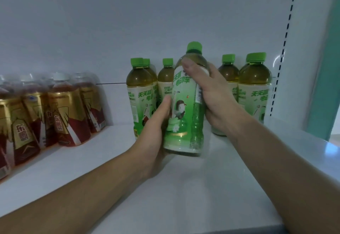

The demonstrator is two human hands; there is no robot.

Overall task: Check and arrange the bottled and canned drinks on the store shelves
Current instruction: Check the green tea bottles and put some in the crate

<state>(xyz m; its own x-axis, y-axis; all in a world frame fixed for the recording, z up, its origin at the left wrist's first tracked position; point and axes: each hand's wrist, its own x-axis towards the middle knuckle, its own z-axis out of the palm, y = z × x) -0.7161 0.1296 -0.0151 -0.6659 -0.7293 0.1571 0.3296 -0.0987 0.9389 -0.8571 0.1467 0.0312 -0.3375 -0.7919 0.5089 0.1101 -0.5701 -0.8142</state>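
Green-capped and filled with amber tea, the held bottle (185, 108) stands at the centre of the view, tilted slightly with its cap leaning toward 1 o'clock, over the white shelf (184, 187). Its base seems to sit just on or barely off the shelf surface; blur there keeps me from telling which.

The left hand (156, 123) grips the bottle's lower half from 8 o'clock. Its thumb is pressed flat against the front of the label, and the other fingers curl out of sight behind. The right hand (215, 93) grips the upper half from 3 o'clock, thumb laid across the bottle's shoulder just under the neck. The rest of its fingers wrap round the far side, so I cannot tell how they are spread.

Behind, against the back panel, more tea bottles of the same kind stand upright: one cluster (139, 90) at 10 o'clock from the held bottle, another (254, 86) at 2 o'clock, with the held bottle in front of the gap between them. At 9 o'clock on the same shelf stand red-and-gold bottles (64, 114) with white caps, close together and blurred. A slotted upright (283, 53) runs up the shelving at 2 o'clock.
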